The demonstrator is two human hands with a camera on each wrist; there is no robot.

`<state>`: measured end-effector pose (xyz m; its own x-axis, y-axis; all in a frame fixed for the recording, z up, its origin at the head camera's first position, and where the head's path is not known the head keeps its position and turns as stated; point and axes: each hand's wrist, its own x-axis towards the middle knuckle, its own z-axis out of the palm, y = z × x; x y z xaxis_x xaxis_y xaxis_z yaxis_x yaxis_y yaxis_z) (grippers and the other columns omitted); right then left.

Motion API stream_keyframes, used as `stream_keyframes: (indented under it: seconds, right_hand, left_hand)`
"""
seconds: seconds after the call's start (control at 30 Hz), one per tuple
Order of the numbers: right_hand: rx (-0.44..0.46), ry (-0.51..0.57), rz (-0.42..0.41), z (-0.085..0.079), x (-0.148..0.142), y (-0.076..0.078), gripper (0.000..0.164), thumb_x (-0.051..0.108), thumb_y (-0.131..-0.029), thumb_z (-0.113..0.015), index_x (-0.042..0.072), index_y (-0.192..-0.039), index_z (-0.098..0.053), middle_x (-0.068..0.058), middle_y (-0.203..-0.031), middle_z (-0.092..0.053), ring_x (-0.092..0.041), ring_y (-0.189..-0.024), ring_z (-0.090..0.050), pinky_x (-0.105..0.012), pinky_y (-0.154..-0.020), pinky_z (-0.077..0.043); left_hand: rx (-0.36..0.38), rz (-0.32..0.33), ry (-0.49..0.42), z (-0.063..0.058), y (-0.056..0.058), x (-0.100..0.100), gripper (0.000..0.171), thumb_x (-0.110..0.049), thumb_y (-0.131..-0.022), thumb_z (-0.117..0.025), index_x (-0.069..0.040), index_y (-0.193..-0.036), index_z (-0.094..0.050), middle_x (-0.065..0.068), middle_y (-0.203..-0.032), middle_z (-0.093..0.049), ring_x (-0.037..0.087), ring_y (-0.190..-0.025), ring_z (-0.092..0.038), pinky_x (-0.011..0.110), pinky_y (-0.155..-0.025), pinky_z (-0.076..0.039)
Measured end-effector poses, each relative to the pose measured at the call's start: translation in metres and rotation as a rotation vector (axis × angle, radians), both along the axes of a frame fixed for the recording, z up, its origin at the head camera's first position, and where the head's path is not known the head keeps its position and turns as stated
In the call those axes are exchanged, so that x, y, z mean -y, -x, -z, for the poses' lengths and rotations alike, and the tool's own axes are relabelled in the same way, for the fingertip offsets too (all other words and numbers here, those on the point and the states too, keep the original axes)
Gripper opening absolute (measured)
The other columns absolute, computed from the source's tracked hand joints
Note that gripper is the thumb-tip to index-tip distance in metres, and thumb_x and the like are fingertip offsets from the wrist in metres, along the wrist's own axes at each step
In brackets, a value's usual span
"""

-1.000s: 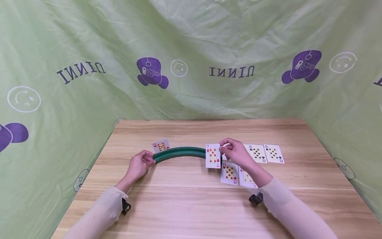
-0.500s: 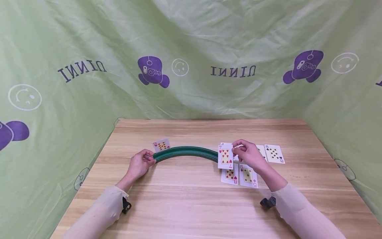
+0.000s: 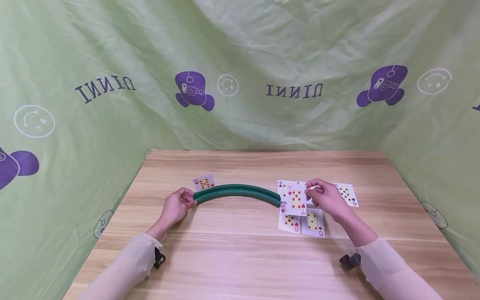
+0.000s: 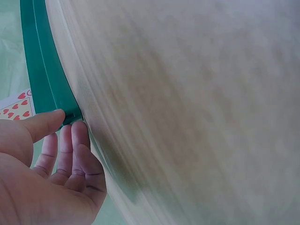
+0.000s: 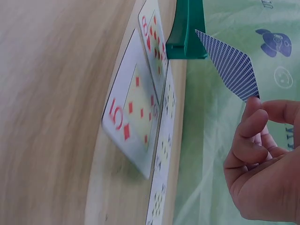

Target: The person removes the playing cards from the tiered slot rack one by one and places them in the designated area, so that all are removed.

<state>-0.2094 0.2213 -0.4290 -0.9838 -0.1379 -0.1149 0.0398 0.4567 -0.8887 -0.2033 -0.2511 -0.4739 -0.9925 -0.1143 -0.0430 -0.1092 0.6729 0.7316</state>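
In the head view my left hand [image 3: 177, 207] pinches the left end of a green curved card holder [image 3: 236, 190]. Thumb above and fingers below grip that end in the left wrist view, where the holder [image 4: 44, 70] runs upward. My right hand [image 3: 327, 199] pinches the right edge of a seven of hearts [image 3: 296, 205], raised over the cards beyond the holder's right end. Its blue patterned back [image 5: 232, 65] shows in the right wrist view. Below it lie an eight of hearts [image 3: 289, 227] and a five of diamonds [image 3: 313, 224], the former partly covered in the head view.
Behind the holder's left end is another hearts card [image 3: 204, 182]. A back row holds a four of clubs [image 3: 282, 186] and an eight of spades [image 3: 348, 194], with cards between them partly hidden by my right hand. Green printed cloth [image 3: 247, 125] surrounds the wooden table [image 3: 232, 250].
My right hand has moved right with the seven of hearts, from in front of the holder's right end to over the laid-out cards. The left hand keeps its hold on the holder.
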Motion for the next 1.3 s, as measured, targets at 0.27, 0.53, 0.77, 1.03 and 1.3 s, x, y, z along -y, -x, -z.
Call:
stream_keyframes:
  seconds: [0.27, 0.53, 0.77, 1.03, 1.3]
  right_hand:
    - [0.039, -0.01, 0.037, 0.001, -0.015, -0.003, 0.033, 0.016, -0.1, -0.056, -0.002, -0.127, -0.052, -0.004, -0.086, -0.068, -0.01, -0.063, -0.053, -0.025, -0.055, -0.045]
    - [0.038, -0.046, 0.054, 0.004, -0.028, -0.004, 0.031, 0.019, -0.1, -0.055, 0.0, -0.125, -0.053, 0.0, -0.084, -0.069, -0.01, -0.064, -0.053, -0.024, -0.055, -0.043]
    - [0.044, -0.045, 0.069, 0.004, -0.037, -0.007, 0.033, 0.019, -0.101, -0.054, -0.002, -0.126, -0.052, 0.001, -0.081, -0.068, -0.009, -0.062, -0.052, -0.024, -0.053, -0.041]
    - [0.064, -0.066, 0.079, 0.007, -0.049, -0.012, 0.033, 0.019, -0.101, -0.053, -0.001, -0.126, -0.052, 0.0, -0.083, -0.068, -0.011, -0.064, -0.053, -0.024, -0.053, -0.041]
    - [0.08, -0.056, 0.083, 0.011, -0.06, -0.018, 0.035, 0.019, -0.101, -0.053, -0.004, -0.128, -0.05, 0.003, -0.077, -0.064, -0.009, -0.062, -0.051, -0.024, -0.05, -0.04]
  left_hand:
    - [-0.006, 0.001, -0.004, 0.002, -0.001, 0.001, 0.024, -0.004, -0.085, -0.075, -0.005, -0.107, -0.064, 0.01, -0.093, -0.069, 0.019, -0.085, -0.066, 0.035, -0.082, -0.057]
    - [0.009, -0.006, -0.007, 0.002, 0.0, 0.0, 0.024, -0.005, -0.086, -0.075, -0.006, -0.107, -0.064, 0.01, -0.095, -0.069, 0.019, -0.086, -0.065, 0.033, -0.082, -0.056]
    - [-0.002, -0.005, -0.011, 0.001, 0.0, 0.0, 0.024, -0.004, -0.086, -0.075, -0.006, -0.107, -0.064, 0.01, -0.094, -0.069, 0.02, -0.086, -0.066, 0.035, -0.083, -0.057]
    - [0.0, 0.0, -0.001, 0.002, 0.001, 0.001, 0.024, -0.005, -0.086, -0.074, -0.006, -0.107, -0.064, 0.01, -0.093, -0.069, 0.02, -0.086, -0.066, 0.035, -0.083, -0.057]
    - [-0.003, 0.003, 0.009, 0.003, 0.002, 0.001, 0.024, -0.006, -0.087, -0.075, -0.006, -0.107, -0.063, 0.009, -0.093, -0.069, 0.019, -0.086, -0.067, 0.035, -0.082, -0.057]
